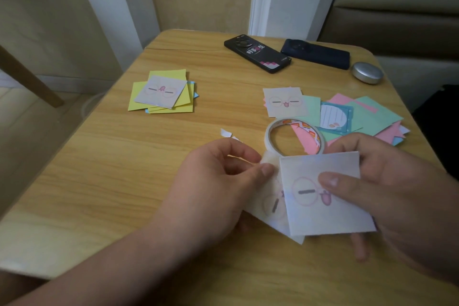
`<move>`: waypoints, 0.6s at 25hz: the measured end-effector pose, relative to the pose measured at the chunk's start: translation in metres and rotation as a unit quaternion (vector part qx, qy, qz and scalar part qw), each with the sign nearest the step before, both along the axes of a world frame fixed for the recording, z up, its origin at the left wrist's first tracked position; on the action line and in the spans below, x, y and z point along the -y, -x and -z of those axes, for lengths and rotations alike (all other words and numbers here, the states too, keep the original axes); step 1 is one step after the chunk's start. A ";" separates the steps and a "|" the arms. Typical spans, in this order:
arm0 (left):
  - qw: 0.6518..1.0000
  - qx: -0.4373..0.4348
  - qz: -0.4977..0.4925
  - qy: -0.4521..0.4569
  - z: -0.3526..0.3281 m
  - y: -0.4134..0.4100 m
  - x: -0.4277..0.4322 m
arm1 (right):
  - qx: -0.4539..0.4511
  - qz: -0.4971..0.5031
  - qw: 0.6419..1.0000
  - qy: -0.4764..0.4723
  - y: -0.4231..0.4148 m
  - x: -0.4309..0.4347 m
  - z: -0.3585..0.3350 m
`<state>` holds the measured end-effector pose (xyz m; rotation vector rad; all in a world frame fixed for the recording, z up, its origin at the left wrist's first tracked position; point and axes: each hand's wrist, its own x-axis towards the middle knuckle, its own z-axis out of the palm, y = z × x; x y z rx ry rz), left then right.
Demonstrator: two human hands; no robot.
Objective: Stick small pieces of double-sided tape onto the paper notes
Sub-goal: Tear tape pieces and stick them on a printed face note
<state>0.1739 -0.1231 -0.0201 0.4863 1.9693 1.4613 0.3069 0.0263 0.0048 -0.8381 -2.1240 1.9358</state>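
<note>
My right hand (397, 196) holds a white paper note (325, 216) with a cartoon face, thumb pressed on its top. A second, similar note (270, 208) lies partly beneath it. My left hand (218, 179) pinches the end of the double-sided tape at the note's upper left corner. The tape roll (269, 136) stands just behind both hands, its strip leading down to my left fingers. A stack of yellow notes (139, 97) topped by a face note lies at the left. A spread of green, pink and blue notes (372, 117) lies at the right.
Two phones, one black (258, 53) and one dark blue (315, 53), lie at the table's far edge beside a small silver oval case (367, 73). Small white paper scraps (226, 132) lie left of the roll. A sofa (397, 20) stands at the right, behind the wooden table (99, 181).
</note>
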 end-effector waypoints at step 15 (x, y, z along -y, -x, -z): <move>0.980 0.105 0.153 -0.071 0.019 0.026 0.008 | -0.010 0.001 0.978 0.210 0.006 -0.010 0.021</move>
